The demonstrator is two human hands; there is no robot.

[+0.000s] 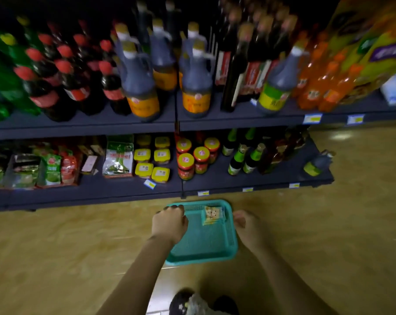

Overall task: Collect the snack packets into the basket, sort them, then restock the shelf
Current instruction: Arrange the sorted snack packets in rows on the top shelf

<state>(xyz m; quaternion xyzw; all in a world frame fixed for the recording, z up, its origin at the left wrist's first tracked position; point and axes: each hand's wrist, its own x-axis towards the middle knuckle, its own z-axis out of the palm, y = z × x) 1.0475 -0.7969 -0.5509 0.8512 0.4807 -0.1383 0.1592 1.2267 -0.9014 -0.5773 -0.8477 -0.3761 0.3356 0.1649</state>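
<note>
We hold the teal basket [204, 254] by its two sides in front of the shelf [124, 189]. Our left hand [169, 223] curls its fingers over the left rim, and our right hand [247, 226], somewhat blurred, grips the right rim. One snack packet [213, 215] lies flat inside, in the far right corner. More packets [51, 169] stand on the lower shelf's left end. We cannot tell whether the basket touches the floor [67, 246].

The basket [206, 244] is sitting on the floor [78, 246], just on the near side of the lower shelf [124, 189], with a snack packet [213, 215] lying in its far right corner. The left hand [169, 222] is holding its far left corner, and the right hand [249, 226] is holding its right rim.
</note>
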